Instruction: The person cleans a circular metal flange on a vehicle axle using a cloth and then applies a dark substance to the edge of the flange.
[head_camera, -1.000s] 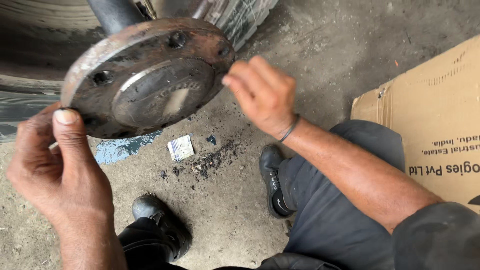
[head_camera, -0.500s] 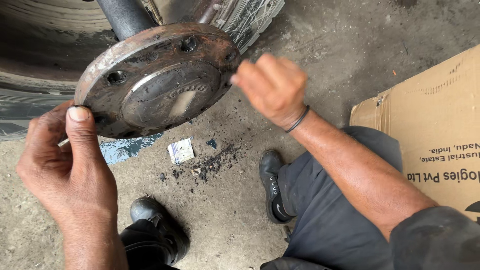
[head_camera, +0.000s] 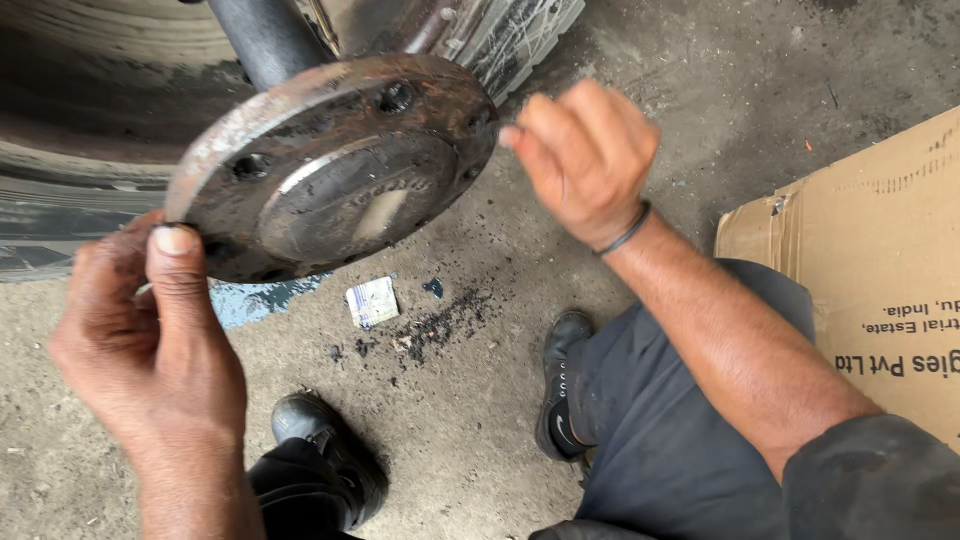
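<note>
The left hand (head_camera: 150, 330) pinches the lower left rim of the rusty flange (head_camera: 330, 165), thumb pressed on its edge, with something small and pale tucked behind it. The flange stands tilted on its dark shaft (head_camera: 265, 40), between both hands. The right hand (head_camera: 585, 160), curled with fingers together, touches the right rim. Greasy metal could slip and drop towards the boots (head_camera: 330, 460)

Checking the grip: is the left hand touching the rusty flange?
Touching. The head view shows the left hand with its thumb pressed on the rusty flange rim.
</note>
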